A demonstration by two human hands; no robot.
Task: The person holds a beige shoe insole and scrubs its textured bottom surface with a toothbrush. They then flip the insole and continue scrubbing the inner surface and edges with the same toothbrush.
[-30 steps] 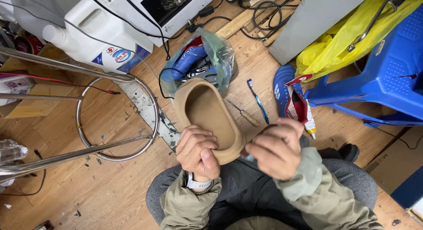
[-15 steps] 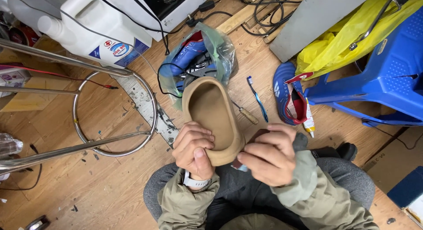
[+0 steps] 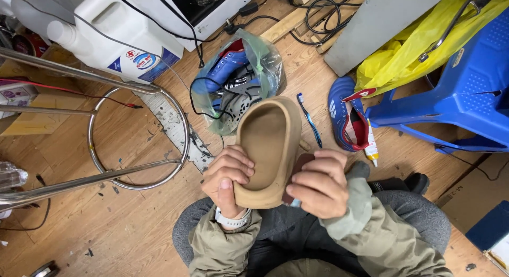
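I count two hands, both on one thing. My left hand (image 3: 229, 177) grips the near end of a single tan foam slide sandal (image 3: 263, 150), fingers curled over its edge and thumb pressed on the heel rim. My right hand (image 3: 318, 184) is closed against the sandal's right side, pinching a small dark reddish piece (image 3: 297, 171) against it; a bit of pale blue shows under the fingers, and I cannot make out what either of them is. The sandal sits over my lap, footbed up, toe pointing away from me.

On the wooden floor (image 3: 132, 229) beyond it I see one clear plastic bag (image 3: 238, 81) with at least one blue shoe inside; the rest of its contents are a dark tangle I cannot sort out. One blue toothbrush (image 3: 309, 119) lies just right of the sandal's toe. One blue sneaker with a red lining (image 3: 344, 115) lies further right, with one small white tube (image 3: 371, 144) beside it. One blue plastic stool (image 3: 461, 91) is cut off at the right edge, with a yellow bag (image 3: 403, 54) behind it. One white jug (image 3: 114, 38) stands at upper left. One metal stool frame (image 3: 106, 134) has its ring foot-rest in view; its legs run out of frame. One white watch (image 3: 231, 220) is on my left wrist.
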